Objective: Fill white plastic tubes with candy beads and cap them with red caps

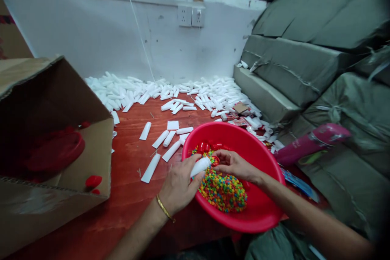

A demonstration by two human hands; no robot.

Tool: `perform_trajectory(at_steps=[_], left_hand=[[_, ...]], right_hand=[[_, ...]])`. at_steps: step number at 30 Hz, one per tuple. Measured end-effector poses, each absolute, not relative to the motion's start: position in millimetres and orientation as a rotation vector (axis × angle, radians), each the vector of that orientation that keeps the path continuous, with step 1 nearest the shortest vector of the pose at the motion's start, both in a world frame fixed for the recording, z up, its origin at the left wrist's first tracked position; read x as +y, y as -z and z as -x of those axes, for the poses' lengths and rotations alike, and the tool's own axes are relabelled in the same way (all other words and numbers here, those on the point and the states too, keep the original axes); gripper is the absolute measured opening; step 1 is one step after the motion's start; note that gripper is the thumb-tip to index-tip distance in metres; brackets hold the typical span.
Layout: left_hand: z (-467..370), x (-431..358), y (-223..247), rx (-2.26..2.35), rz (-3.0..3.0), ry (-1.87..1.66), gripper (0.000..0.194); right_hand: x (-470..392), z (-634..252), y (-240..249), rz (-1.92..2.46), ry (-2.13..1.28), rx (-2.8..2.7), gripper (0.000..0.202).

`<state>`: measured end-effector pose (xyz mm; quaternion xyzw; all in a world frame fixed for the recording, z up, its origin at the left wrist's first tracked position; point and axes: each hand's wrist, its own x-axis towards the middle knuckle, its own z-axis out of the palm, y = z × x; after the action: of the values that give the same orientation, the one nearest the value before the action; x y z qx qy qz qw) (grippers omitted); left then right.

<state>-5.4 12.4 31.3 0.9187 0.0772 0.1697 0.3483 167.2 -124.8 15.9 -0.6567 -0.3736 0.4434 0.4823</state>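
My left hand [179, 185] is wrapped around a white plastic tube [201, 166], its round neck pointing to the right over the basin. Close to that neck, my right hand [236, 165] has its fingertips on a small red cup-like cap [215, 160]. Both hands are above a large red plastic basin [258, 154]. Inside it lies a heap of small multicoloured pellets [225, 195], mostly yellow, green, orange and blue. Several red caps [203, 147] rest at the basin's far left side. Whether the cap touches the tube I cannot tell.
Loose white tubes [150, 167] lie left of the basin, with a long pile [106, 89] along the wall. An open cardboard box [100, 146] with red pieces stands at left. Grey-green wrapped bales [277, 65] and a pink cylindrical object [310, 142] are at right.
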Motion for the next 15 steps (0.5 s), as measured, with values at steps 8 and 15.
perform_trajectory(at_steps=[8,15], left_hand=[[-5.1,8.8,-38.1,0.185,-2.485,-0.373,0.033],[-6.9,11.3,-36.6,0.118,-2.370,-0.309,0.031]], right_hand=[[-135.9,-156.7,-32.6,1.861,-0.498,-1.262,0.027],[-138.1,-160.9,-41.9,1.807,-0.230,-1.715,0.028]])
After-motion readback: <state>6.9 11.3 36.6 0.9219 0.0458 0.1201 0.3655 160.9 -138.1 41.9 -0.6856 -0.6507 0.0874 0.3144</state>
